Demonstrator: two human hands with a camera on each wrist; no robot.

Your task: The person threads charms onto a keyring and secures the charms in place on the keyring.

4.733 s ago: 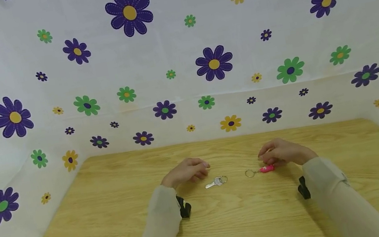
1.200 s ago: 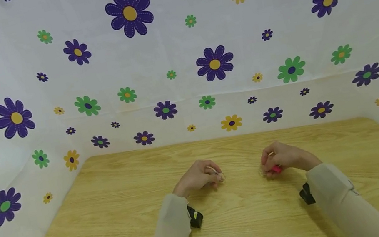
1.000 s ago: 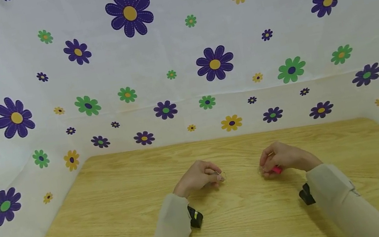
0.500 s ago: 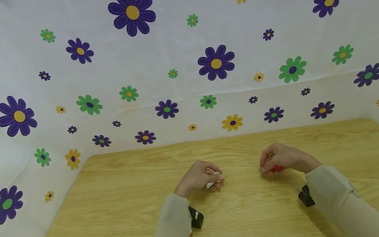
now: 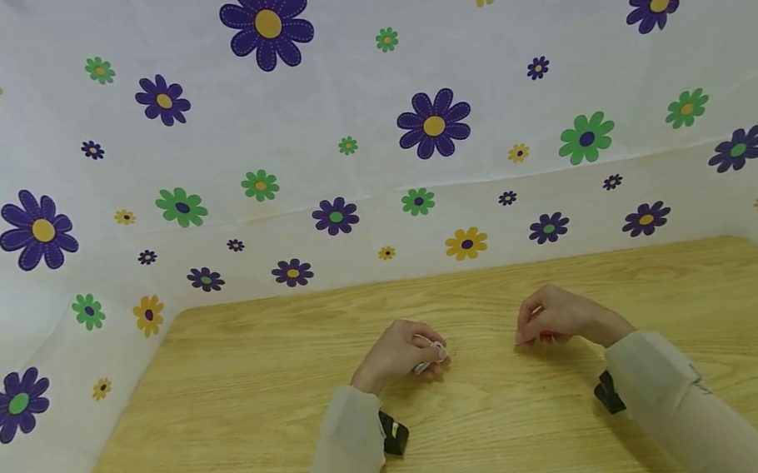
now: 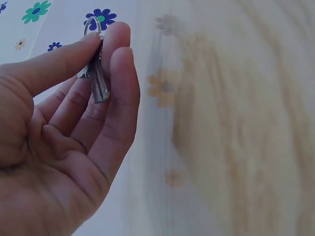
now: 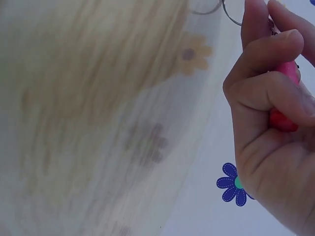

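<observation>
Between thumb and fingers, my left hand [image 5: 400, 354] pinches a silver key [image 6: 100, 86]. Its split ring [image 6: 90, 20] sticks up past the thumb tip in the left wrist view, and the shaft points down toward the palm. My right hand [image 5: 567, 317] grips a pink keychain charm [image 7: 289, 71], with its fingers curled round it and covering much of it. The charm's metal ring [image 7: 230, 15] protrudes from the fingertips, partly cut off by the frame's top edge. Both hands are apart over the table, with their fingertips facing each other.
A light wood-grain table [image 5: 505, 434] extends beneath both hands. White cloth with printed flowers [image 5: 338, 91] encloses its back and sides. Black wrist cameras [image 5: 394, 433] sit under both sleeves.
The key and the keychain, which lay on the table earlier, are now held. Over the last second the key has turned in my left fingers, and the right hand has shifted slightly left.
</observation>
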